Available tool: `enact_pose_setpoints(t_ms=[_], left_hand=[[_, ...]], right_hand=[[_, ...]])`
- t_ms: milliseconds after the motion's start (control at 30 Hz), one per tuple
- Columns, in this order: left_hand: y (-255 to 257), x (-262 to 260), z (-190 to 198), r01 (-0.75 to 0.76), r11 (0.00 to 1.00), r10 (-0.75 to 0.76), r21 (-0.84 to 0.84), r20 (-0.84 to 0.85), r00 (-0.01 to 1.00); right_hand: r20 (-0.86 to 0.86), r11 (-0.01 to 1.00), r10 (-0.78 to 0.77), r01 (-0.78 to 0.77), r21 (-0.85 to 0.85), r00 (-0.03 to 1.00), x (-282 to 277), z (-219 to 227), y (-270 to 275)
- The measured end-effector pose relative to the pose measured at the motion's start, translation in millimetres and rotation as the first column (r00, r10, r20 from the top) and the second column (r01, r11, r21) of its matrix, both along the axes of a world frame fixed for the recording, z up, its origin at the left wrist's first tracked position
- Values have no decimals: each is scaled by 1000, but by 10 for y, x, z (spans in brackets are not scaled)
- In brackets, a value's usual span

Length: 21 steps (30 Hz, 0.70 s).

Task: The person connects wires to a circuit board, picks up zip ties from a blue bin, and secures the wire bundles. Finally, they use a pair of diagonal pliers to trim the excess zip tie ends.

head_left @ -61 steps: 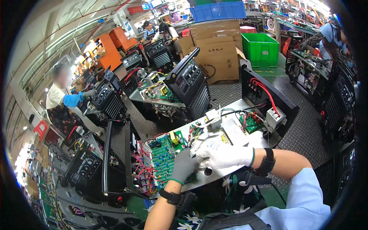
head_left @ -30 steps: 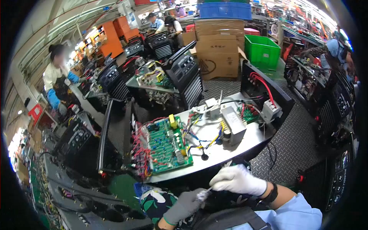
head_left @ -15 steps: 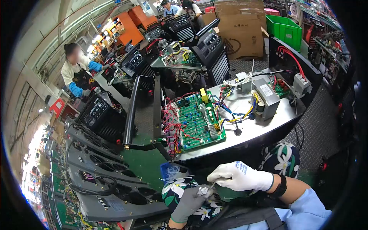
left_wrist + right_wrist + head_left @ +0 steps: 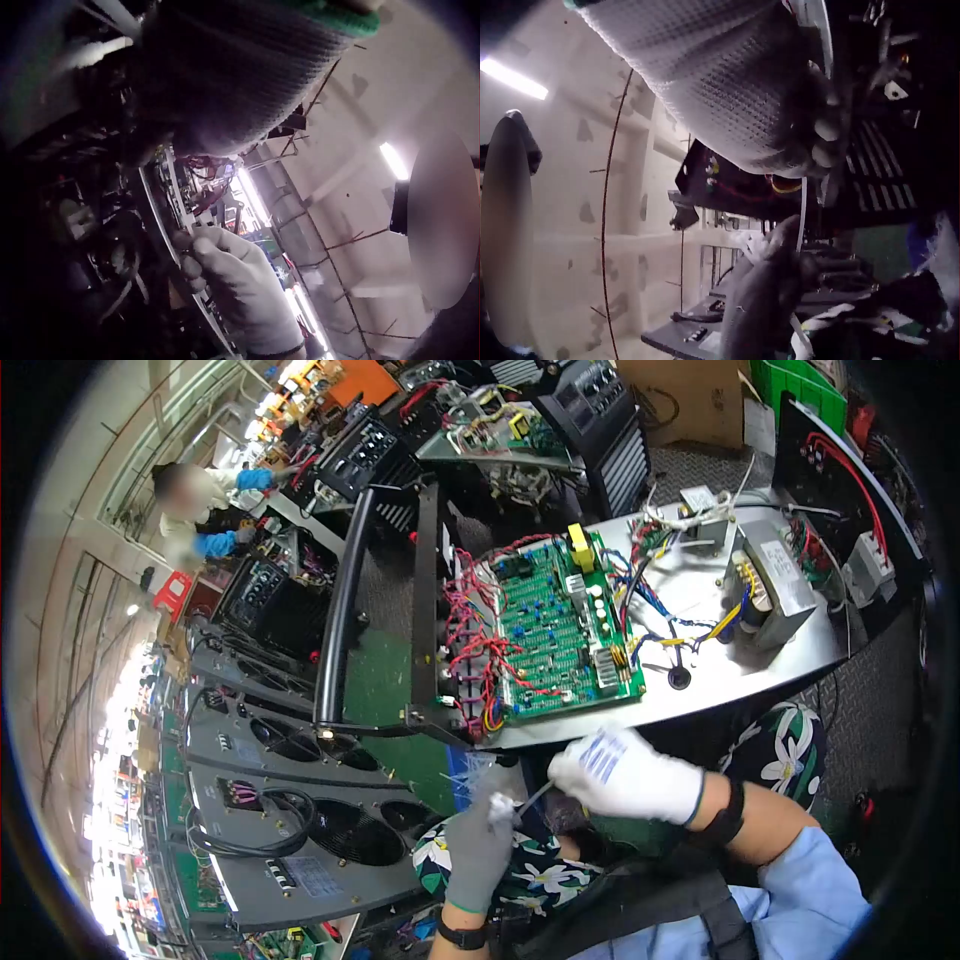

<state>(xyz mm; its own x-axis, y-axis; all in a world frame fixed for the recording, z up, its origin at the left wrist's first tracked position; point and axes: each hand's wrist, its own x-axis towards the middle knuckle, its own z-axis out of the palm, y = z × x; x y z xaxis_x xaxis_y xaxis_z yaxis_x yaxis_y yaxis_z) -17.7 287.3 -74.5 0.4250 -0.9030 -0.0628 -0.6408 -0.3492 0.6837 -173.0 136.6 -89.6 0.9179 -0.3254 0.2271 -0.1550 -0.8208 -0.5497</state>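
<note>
My left hand (image 4: 478,855), in a grey glove, is over my lap, its curled fingers gripping a thin white cable tie (image 4: 537,797). A crumpled white piece (image 4: 502,810) shows at its fingertips. Opposite it, my right hand (image 4: 632,775), gloved in white, pinches the same cable tie, which spans the gap between both hands. In the right wrist view the tie (image 4: 803,214) runs down from the right fingers past the left hand (image 4: 761,300). Beyond the hands stands an opened machine with a green circuit board (image 4: 550,630) on its metal plate (image 4: 690,680).
A black handle bar (image 4: 350,610) rises at the machine's left. Grey panels with fans (image 4: 300,840) line the left side. A blue box (image 4: 470,772) with pale strips lies below the machine's edge. More black machines (image 4: 590,430) and another person (image 4: 195,510) are further back.
Both hands have come back from the wiring on the machine to above the lap, now with the cable tie between them. The head view has swung left and down.
</note>
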Motion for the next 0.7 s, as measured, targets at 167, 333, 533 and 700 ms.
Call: enact_pose_setpoints(t_ms=[167,333,533,700], left_hand=[[-417,50,-235,-84,985,118,-150,233,965],[-819,6,-202,-226,934,258,-275,82,963],[-1061,-113,-318,-684,643,466,-344,-532,707],[-1242,-158,-118,-472,805,322,-359,-404,856]], right_hand=[[63,988,-123,116,105,990,-264,91,-241],[-43,990,-124,126,69,991,-311,154,-175],[-40,998,-64,64,1,997,-333,59,-74],[-66,998,-43,40,-45,997,-396,4,-86]])
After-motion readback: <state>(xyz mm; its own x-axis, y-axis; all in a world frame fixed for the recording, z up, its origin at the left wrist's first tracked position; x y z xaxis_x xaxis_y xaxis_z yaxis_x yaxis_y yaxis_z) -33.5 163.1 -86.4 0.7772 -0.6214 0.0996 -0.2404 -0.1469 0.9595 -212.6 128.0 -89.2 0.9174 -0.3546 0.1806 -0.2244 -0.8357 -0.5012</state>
